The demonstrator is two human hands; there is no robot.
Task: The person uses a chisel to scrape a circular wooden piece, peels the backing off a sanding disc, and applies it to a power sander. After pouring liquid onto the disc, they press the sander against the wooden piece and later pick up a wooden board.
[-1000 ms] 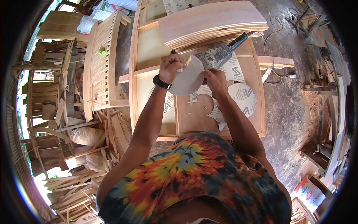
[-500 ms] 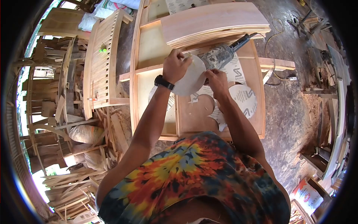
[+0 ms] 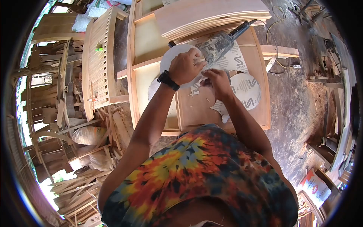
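Observation:
My left hand (image 3: 186,67), with a black watch on its wrist, lies across a pale round disc (image 3: 169,56). Its fingers are bent and pinched together near the disc's right edge; what sits between the fingertips is too small to make out. My right hand (image 3: 218,82) is closed in a pinch at the lower right edge of the same disc, the contact partly hidden. Just beyond both hands lies a dusty corded power tool (image 3: 219,46) with a black handle. White scraps (image 3: 194,90) lie below the disc.
The wooden frame panel (image 3: 267,94) beneath holds printed round sheets (image 3: 245,90). Stacked thin boards (image 3: 211,17) lie at its far end. A power cord (image 3: 267,41) runs off to the right. A slatted wooden piece (image 3: 99,62) and piled offcuts (image 3: 81,193) are on the left.
My left hand has moved rightward over the disc, toward my right hand. The disc has shifted a little up and left. The whole view has tilted slightly.

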